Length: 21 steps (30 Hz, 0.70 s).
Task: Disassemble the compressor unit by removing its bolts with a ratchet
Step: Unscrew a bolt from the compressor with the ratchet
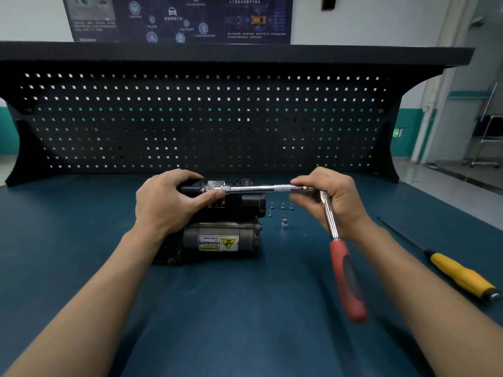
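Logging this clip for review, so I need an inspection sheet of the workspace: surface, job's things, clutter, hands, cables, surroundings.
Surface: dark teal bench mat.
Job's things: compressor unit sits on the mat with its warning label toward the camera. The ratchet has its red handle hanging down. Its extension bar runs level to the unit's top.
Clutter: small bolts and a loose socket bit lie right of the unit. A yellow screwdriver lies far right.
Hands: left hand grips the unit's top, thumb by the bar's tip. Right hand holds the ratchet at its head.
Cables: nothing seen.
Surroundings: black pegboard behind, poster above.
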Available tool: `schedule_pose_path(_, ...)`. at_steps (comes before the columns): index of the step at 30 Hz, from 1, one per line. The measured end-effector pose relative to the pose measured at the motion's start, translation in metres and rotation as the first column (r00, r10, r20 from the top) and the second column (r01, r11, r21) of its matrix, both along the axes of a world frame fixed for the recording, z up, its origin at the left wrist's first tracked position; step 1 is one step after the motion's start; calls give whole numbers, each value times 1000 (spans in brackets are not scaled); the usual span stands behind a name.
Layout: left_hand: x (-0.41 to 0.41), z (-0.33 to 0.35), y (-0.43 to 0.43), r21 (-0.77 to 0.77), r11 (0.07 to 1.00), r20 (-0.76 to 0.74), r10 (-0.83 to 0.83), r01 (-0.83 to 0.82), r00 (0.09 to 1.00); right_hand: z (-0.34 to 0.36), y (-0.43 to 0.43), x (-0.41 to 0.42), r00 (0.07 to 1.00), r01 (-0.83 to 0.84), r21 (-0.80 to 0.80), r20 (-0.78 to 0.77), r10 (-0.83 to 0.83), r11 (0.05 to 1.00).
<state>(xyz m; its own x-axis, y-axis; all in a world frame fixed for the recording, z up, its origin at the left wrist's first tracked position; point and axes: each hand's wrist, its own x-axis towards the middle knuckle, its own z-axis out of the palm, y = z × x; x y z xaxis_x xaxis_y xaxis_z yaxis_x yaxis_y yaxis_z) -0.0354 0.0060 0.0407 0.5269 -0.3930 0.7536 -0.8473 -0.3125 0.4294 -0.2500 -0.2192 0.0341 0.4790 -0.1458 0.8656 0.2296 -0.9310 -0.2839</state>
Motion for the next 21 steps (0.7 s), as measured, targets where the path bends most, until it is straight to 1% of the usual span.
schedule_pose_path(1, 0, 0, 0, -3, 1000, -4, 4, -4, 1000, -1, -2, 0, 1000, 24, -45, 12, -23, 999)
schedule_pose_path(2, -1, 0, -1, -6, 1000, -7, 8, -8, 1000, 0, -4, 1, 999, 33, -49, 7, -33, 998)
schedule_pose_path(6, -1, 1, -1, -15, 1000, -29, 10, -11, 1000, -2, -3, 1, 999, 14, 66, -49, -10, 998)
schedule_pose_path(8, 0, 1, -1, -14, 1000, -31, 4, -5, 999, -3, 1, 1, 995, -33, 196, -84, 50, 980)
schedule_pose_path(10, 0, 2, -1, -9, 1000, -28, -2, 2, 1000, 0, 2, -2, 976, -81, 386, -158, 152, 919)
schedule_pose_path(11, 0, 3, -1, -8, 1000, -26, -4, 4, 1000, 1, 3, -3, 962, -76, 448, -203, 184, 891)
schedule_pose_path(13, 0, 3, -1, -3, 1000, -21, -8, 8, 1000, 3, 3, -3, 949, -17, 527, -259, 180, 849)
schedule_pose_path(14, 1, 3, -1, 0, 1000, -20, -9, 9, 1000, 5, 4, -2, 948, 3, 587, -259, 185, 809)
schedule_pose_path(15, 1, 3, -1, 1, 1000, -21, -9, 9, 1000, 7, 6, -1, 947, 22, 663, -254, 197, 748)
schedule_pose_path(18, 1, 3, 0, 3, 1000, -20, -13, 13, 1000, 15, 12, 0, 915, 133, 859, -298, 271, 495)
schedule_pose_path(20, 2, 2, 0, 7, 1000, -20, -13, 13, 1000, 17, 15, -1, 881, 183, 921, -309, 359, 343)
schedule_pose_path(21, 2, 2, 0, 8, 1000, -21, -12, 12, 1000, 18, 15, -2, 866, 193, 938, -301, 399, 289)
